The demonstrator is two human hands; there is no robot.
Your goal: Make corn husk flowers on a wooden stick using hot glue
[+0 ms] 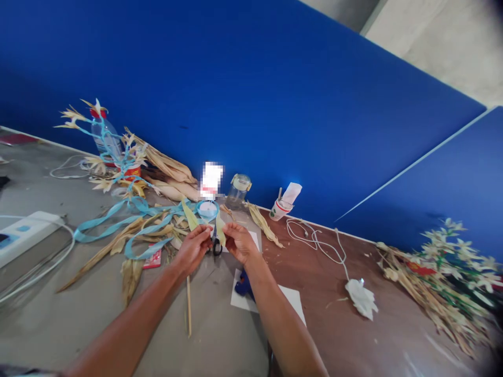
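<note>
My left hand (193, 249) pinches the base of a pale yellow-green corn-husk strip (190, 216) that points up and to the left. My right hand (239, 242) is closed on a second, shorter husk piece (220, 230) just beside it. The two hands are close together above the table. Black-handled scissors (216, 246) lie on the table between and below them. A thin wooden stick (189, 306) lies below my left hand. A roll of light blue ribbon (207, 209) sits just behind my hands, its loose ribbon (118, 220) trailing left.
Dried corn husks (165, 167) and a plastic bottle (105, 137) holding husk flowers stand at the back left. A glass jar (238, 190), paper cup (280, 208), white cable (314, 243), white husk flower (362, 298), blue glue gun (243, 285) on white paper, power strip (23, 233), and flower bundle (440, 277) surround me.
</note>
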